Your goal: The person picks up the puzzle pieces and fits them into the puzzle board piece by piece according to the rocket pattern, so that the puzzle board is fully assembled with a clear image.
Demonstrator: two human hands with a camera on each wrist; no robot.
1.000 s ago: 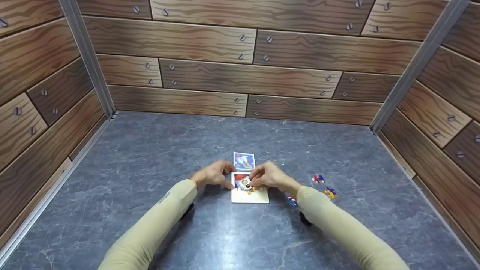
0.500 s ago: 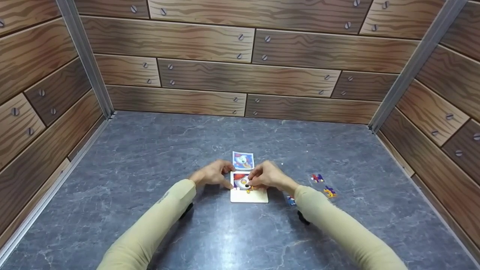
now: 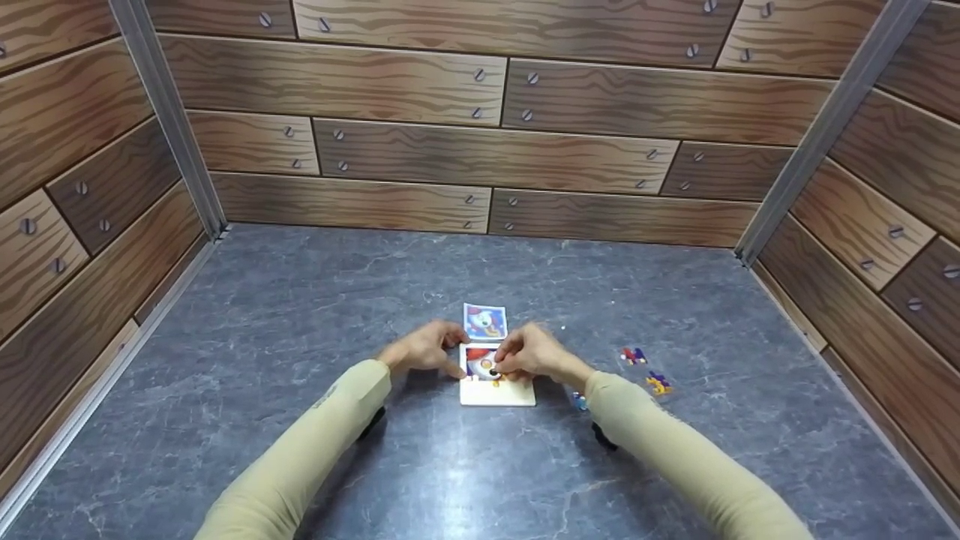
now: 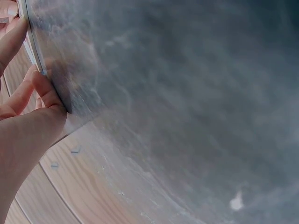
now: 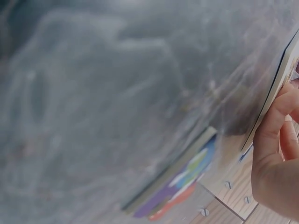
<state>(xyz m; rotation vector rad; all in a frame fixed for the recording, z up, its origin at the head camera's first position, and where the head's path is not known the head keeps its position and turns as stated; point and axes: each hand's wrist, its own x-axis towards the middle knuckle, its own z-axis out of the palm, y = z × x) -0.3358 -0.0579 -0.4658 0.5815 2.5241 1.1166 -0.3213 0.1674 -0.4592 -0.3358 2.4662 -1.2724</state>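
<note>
A small jigsaw puzzle board lies flat, its upper part filled with joined picture pieces in red, white and purple. My left hand grips the board's left side, thumb low on the edge and fingers by the far corner. In the left wrist view its thumb and fingers meet the board's edge. Over the right part of the picture, my right hand pinches a puzzle piece that its fingers mostly hide. The right wrist view shows bent fingers close over the board.
Just beyond the board lies a picture card with a similar design. Loose puzzle pieces lie to the right: red and purple, yellow and purple, and a blue one partly behind the right sleeve. Wood-patterned walls enclose the table.
Both hands stay in place at the board, with only slight finger movement on the right. The whole head view has shifted slightly.
</note>
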